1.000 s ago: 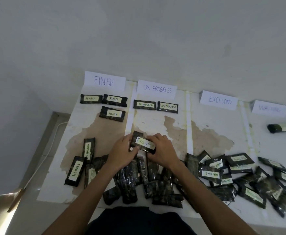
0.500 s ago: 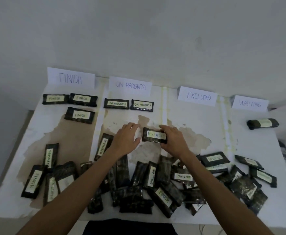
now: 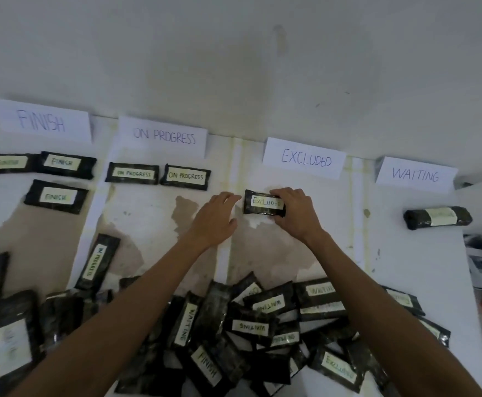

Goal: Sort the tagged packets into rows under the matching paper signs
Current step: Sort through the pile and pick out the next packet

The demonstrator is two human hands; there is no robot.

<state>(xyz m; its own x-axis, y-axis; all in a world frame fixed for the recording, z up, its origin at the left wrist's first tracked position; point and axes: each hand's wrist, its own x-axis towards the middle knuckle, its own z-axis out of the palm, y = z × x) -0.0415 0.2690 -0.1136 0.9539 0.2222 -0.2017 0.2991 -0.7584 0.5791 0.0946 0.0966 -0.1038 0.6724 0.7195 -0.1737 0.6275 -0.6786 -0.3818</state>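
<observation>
White table [image 3: 434, 267], its surface worn to brown patches, backs onto a pale wall. Unsorted packet pile [image 3: 234, 325]: well below the EXCLUDED sign [image 3: 305, 161]. EXCLUDED packet [image 3: 264, 202]: just below the sign's left end, long axis left-right, tag text reading upright. Right hand [image 3: 297, 213]: fingers curled round the packet's right end. Left hand [image 3: 214, 219]: below-left of the sign, fingers relaxed, holding nothing.

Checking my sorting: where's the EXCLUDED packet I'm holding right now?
Head view, right of centre: the EXCLUDED packet is just below the EXCLUDED sign, held by the right hand.
</observation>
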